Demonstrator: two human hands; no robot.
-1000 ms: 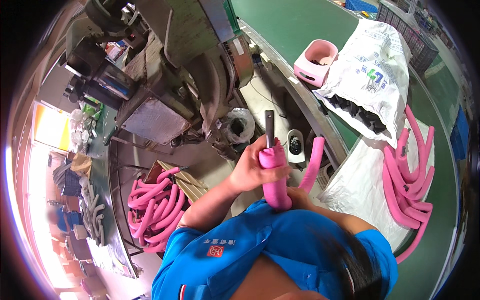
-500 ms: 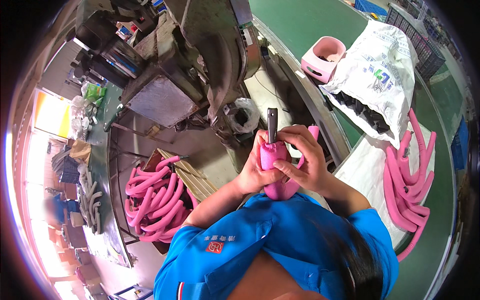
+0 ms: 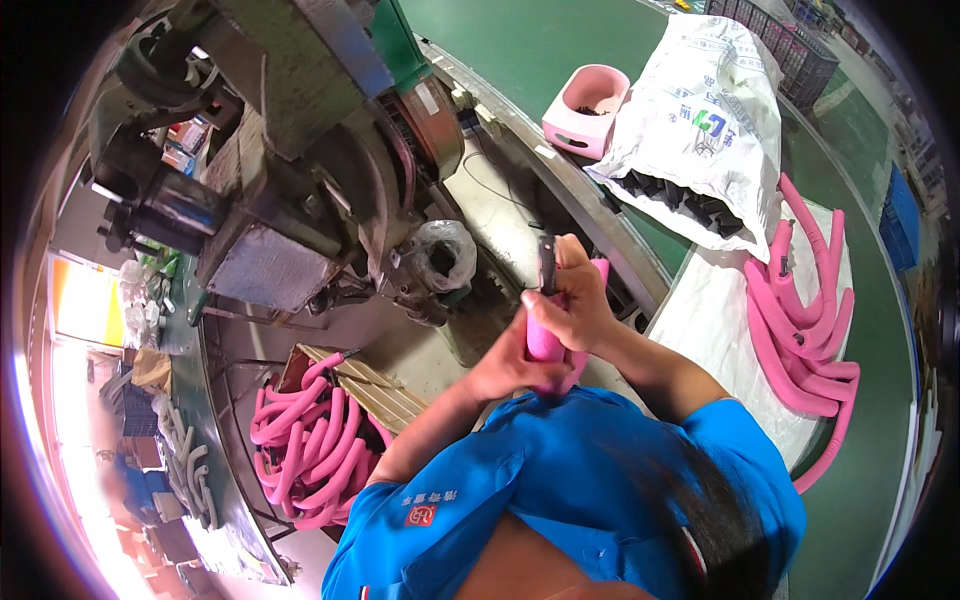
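Close in front of my chest, a pink foam-covered tube (image 3: pixel 544 343) stands roughly upright, with a dark flat strip (image 3: pixel 547 262) rising from its top end. My left hand (image 3: pixel 505 362) is closed round the foam, low down. Higher up, my right hand (image 3: pixel 578 305) grips the dark strip where it meets the foam, its thumb lying across the front. Its fingers and palm cover the joint between strip and foam. Another stretch of pink foam (image 3: pixel 601 270) shows behind the right hand.
A heavy machine (image 3: pixel 270 265) stands ahead to the left. A box holds several pink foam tubes (image 3: pixel 315 445) below it. On the right-hand green table lie a pink bin (image 3: pixel 560 128), a white sack (image 3: pixel 705 110) of black parts, and more pink tubes (image 3: pixel 800 355).
My right hand has gone from pinching the foam's side to gripping the dark strip at the top. My left hand sits lower on the foam. The whole view has shifted somewhat.
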